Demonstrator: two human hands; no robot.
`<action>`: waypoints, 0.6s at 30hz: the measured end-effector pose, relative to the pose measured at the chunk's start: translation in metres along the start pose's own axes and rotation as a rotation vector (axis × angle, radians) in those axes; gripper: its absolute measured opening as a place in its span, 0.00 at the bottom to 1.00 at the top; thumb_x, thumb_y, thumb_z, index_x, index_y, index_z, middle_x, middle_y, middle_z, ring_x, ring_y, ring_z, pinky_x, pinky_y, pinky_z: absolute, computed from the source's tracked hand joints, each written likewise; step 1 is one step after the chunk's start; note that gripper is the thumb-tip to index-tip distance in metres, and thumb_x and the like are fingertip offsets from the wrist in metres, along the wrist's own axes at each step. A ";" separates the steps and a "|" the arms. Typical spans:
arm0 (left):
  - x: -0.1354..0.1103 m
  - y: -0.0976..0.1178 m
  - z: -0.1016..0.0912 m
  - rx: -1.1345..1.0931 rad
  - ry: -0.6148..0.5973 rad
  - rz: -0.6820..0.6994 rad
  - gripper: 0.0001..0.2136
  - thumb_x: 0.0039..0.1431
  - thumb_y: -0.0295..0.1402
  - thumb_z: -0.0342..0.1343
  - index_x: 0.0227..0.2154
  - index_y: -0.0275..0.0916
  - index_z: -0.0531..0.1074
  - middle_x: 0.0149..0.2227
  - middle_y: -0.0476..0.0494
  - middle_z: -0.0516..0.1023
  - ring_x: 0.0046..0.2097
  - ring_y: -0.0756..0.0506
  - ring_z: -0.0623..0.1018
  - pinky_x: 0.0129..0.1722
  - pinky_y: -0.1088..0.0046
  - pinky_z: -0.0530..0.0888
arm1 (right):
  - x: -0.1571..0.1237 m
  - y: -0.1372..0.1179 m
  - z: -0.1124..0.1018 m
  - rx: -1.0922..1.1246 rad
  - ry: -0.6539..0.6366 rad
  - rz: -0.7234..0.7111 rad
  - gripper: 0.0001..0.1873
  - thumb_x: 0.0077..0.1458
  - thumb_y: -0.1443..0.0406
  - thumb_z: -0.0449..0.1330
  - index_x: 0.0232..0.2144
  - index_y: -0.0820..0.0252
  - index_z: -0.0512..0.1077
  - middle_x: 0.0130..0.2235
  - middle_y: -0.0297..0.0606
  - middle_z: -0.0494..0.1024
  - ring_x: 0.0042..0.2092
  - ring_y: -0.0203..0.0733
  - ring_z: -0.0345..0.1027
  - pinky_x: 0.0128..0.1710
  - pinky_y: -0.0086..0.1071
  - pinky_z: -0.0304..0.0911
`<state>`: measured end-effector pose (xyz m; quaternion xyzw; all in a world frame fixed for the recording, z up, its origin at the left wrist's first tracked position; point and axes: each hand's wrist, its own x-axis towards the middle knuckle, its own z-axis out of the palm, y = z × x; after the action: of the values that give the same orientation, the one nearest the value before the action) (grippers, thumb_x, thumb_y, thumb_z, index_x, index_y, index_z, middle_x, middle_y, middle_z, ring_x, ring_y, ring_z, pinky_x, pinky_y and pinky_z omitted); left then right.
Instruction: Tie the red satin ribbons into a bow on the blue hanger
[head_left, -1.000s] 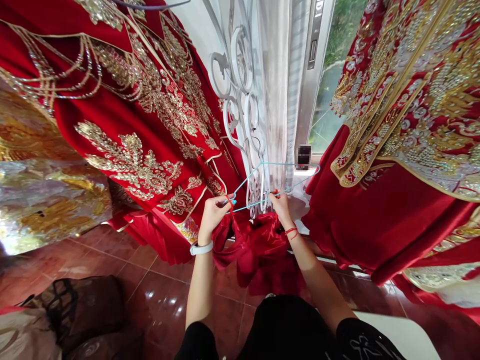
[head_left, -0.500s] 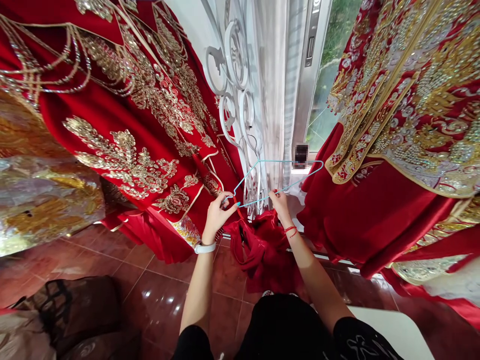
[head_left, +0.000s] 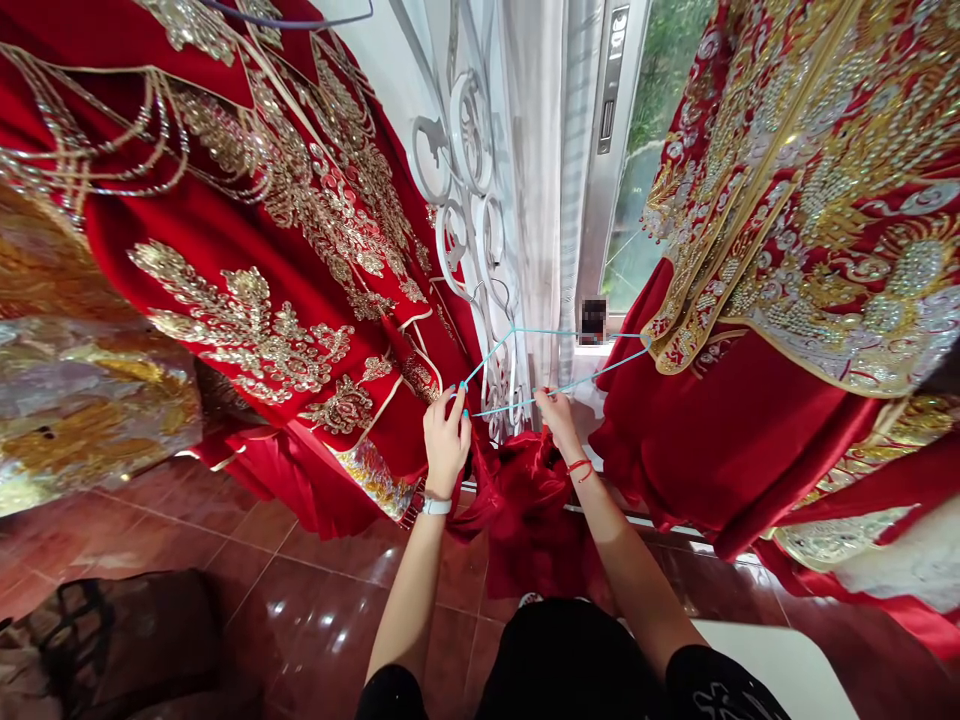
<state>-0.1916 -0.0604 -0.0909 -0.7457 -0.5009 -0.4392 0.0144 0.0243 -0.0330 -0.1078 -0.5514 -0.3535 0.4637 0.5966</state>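
Seen from above, a person in black is standing on a glossy brown tiled floor [head_left: 300,590] and reaching both bare arms forward. The left hand [head_left: 446,440], with a white band at the wrist, is pinching the near left corner of a thin pale blue wire hanger [head_left: 487,358] between pressed fingers [head_left: 455,405]. The right hand [head_left: 556,415], with a red string at the wrist, is pinching the hanger's lower bar, fingers closed. Gripping it at two spots seems to be keeping the light frame level and steady at chest height. A bunched red satin cloth [head_left: 529,500] is drooping below both hands, its top edge gathered up at the bar.

Just behind, a white scrolled metal grille [head_left: 469,200] is crowding the hanger's hook; whether the hook is catching on it cannot be told. A heavy red gown with gold embroidery [head_left: 247,250] is hanging close on the left, and a second beaded gown [head_left: 787,250] is pressing in from the right, its hem touching the hanger's far corner and leaving a narrow gap. Farthest off, a sheer curtain [head_left: 536,150] is covering part of a window [head_left: 645,150]
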 end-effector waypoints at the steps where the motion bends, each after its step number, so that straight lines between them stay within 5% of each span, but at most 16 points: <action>1: 0.000 0.000 0.001 0.006 0.001 0.003 0.22 0.67 0.31 0.47 0.62 0.40 0.71 0.62 0.32 0.71 0.62 0.35 0.69 0.63 0.53 0.64 | 0.000 0.000 0.001 0.008 0.007 0.001 0.13 0.45 0.57 0.61 0.25 0.53 0.60 0.19 0.22 0.54 0.22 0.31 0.47 0.19 0.28 0.42; 7: 0.010 0.001 -0.001 -0.003 0.028 -0.041 0.16 0.67 0.37 0.52 0.53 0.41 0.77 0.43 0.38 0.76 0.47 0.39 0.73 0.53 0.59 0.70 | -0.003 -0.004 -0.010 0.077 -0.028 -0.029 0.18 0.41 0.52 0.67 0.27 0.55 0.67 0.23 0.26 0.66 0.25 0.32 0.60 0.22 0.26 0.57; 12: 0.028 -0.012 -0.013 -0.110 0.026 -0.068 0.12 0.68 0.39 0.52 0.42 0.41 0.79 0.38 0.41 0.76 0.44 0.40 0.73 0.50 0.61 0.71 | -0.003 -0.008 -0.075 0.219 -0.176 -0.104 0.23 0.37 0.54 0.73 0.36 0.57 0.79 0.40 0.39 0.83 0.40 0.42 0.78 0.44 0.37 0.74; 18: 0.040 -0.029 -0.034 -0.123 -0.016 -0.018 0.14 0.68 0.42 0.52 0.38 0.41 0.79 0.37 0.41 0.77 0.42 0.40 0.74 0.47 0.62 0.71 | 0.015 -0.019 -0.139 0.183 0.033 -0.244 0.22 0.38 0.51 0.74 0.34 0.58 0.82 0.39 0.41 0.85 0.39 0.48 0.81 0.38 0.42 0.78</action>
<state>-0.2305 -0.0320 -0.0551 -0.7441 -0.4798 -0.4631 -0.0393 0.1619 -0.0637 -0.1100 -0.4550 -0.3643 0.4089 0.7022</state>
